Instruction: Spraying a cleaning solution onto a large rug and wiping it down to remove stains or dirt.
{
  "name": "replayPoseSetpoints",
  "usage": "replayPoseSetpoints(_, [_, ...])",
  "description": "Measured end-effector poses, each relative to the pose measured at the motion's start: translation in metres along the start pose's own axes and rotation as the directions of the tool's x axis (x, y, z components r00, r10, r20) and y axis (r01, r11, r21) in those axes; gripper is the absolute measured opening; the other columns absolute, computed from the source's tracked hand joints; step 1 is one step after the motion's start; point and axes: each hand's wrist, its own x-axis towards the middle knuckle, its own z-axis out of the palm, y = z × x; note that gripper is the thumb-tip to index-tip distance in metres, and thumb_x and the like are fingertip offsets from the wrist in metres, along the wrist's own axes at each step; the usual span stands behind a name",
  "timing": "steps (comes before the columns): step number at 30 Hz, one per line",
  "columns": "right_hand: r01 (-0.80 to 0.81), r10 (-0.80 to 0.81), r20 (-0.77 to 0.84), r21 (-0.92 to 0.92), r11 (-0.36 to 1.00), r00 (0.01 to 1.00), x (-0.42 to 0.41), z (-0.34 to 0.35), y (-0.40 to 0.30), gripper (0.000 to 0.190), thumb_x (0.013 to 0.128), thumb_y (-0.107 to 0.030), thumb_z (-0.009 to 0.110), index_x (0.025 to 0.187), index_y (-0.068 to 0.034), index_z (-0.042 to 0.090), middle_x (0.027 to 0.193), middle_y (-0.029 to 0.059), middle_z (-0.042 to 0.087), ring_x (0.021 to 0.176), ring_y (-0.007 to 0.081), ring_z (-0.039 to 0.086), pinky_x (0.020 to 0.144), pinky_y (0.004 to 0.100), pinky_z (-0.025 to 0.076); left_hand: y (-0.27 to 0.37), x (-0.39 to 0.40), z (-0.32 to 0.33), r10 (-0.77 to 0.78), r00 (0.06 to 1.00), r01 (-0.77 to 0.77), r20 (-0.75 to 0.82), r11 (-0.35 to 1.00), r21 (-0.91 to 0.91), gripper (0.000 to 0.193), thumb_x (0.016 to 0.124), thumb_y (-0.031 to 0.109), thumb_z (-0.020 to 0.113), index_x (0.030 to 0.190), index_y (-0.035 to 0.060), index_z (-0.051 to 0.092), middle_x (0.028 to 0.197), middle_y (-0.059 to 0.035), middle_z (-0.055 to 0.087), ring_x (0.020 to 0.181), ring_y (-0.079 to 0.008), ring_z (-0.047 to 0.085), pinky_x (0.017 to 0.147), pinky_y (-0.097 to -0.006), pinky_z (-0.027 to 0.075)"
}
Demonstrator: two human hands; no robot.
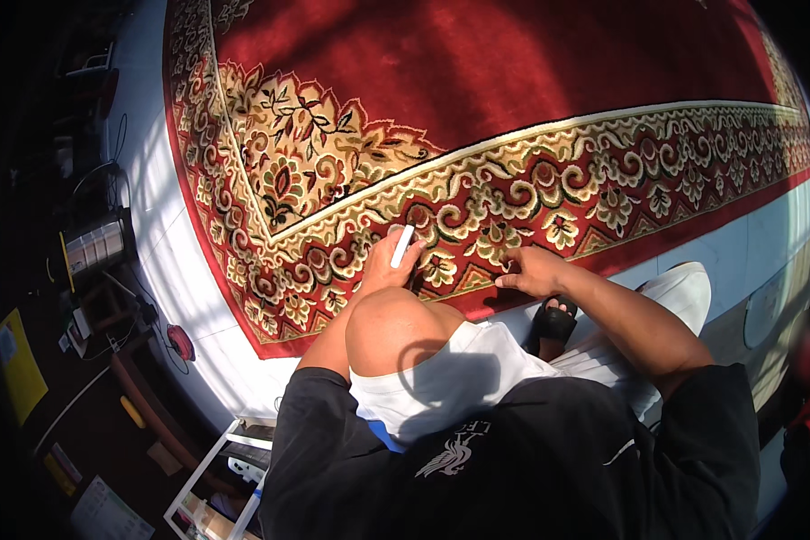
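Note:
A red carpet [391, 74] with a patterned cream, gold and green border lies on the floor before me. My left hand [393, 260], beyond my bent knee, has a small white bar-shaped object [403, 246] in its grasp, just above the carpet's border. What that object is cannot be told. To the right, my right hand [528, 271] is over the carpet's near edge, its fingers bent and the thumb apart, with nothing seen in it. Whether its fingertips touch the pile is unclear.
White floor tiles [223, 351] border the carpet. On the left are a red round object [180, 342], loose cables [118, 162] and a clear container [98, 246]. A white-framed shelf [199, 472] stands at lower left. My sandalled foot [555, 320] is near the carpet edge.

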Motion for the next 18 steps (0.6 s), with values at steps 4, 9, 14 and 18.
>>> replayPoseSetpoints(4, [-0.033, 0.052, -0.125, 0.151, 0.988, 0.991, 0.004, 0.010, -0.027, 0.060, 0.086, -0.042, 0.068, 0.127, 0.001, 0.058, 0.110, 0.0235, 0.068, 0.105, 0.0381, 0.065, 0.092, 0.0442, 0.050, -0.011, 0.068, -0.014, -0.146, 0.988, 0.152, -0.047, 0.971, 0.186, 0.047, 0.089, 0.054, 0.060, 0.095, 0.0076, 0.068, 0.089, -0.0212, 0.069, 0.087, -0.0422, 0.065, 0.077, -0.0492, 0.051])
replayPoseSetpoints(9, [-0.138, 0.158, -0.198, 0.112, 0.984, 0.967, -0.010, 0.017, -0.008, 0.057, 0.086, -0.042, 0.069, 0.124, -0.001, 0.060, 0.108, 0.0200, 0.070, 0.103, 0.0351, 0.066, 0.092, 0.0436, 0.050, -0.024, 0.106, -0.019, -0.086, 0.990, 0.078, 0.115, 0.994, 0.074, 0.043, 0.084, 0.045, 0.070, 0.098, 0.0046, 0.068, 0.088, -0.0157, 0.071, 0.084, -0.0334, 0.067, 0.078, -0.0422, 0.051])
replayPoseSetpoints(14, [-0.117, 0.183, -0.212, 0.291, 0.949, 0.960, 0.025, 0.009, -0.026, 0.055, 0.087, -0.031, 0.074, 0.126, 0.005, 0.058, 0.108, 0.0205, 0.070, 0.102, 0.0274, 0.068, 0.090, 0.0361, 0.052, -0.024, 0.134, -0.016, -0.177, 0.983, 0.179, -0.043, 0.983, 0.047, 0.039, 0.083, 0.045, 0.071, 0.086, 0.0061, 0.070, 0.079, -0.0116, 0.070, 0.075, -0.0260, 0.066, 0.072, -0.0383, 0.050])
replayPoseSetpoints(18, [0.038, 0.023, -0.415, 0.136, 0.990, 0.909, 0.077, -0.014, -0.067, 0.083, 0.076, -0.039, 0.078, 0.139, 0.004, 0.045, 0.133, 0.0294, 0.054, 0.127, 0.0403, 0.050, 0.107, 0.0441, 0.040, 0.011, 0.160, -0.002, -0.117, 0.987, 0.096, -0.108, 0.978, -0.186, 0.041, 0.083, 0.047, 0.070, 0.085, 0.0059, 0.071, 0.082, -0.0150, 0.071, 0.079, -0.0312, 0.068, 0.072, -0.0421, 0.051])
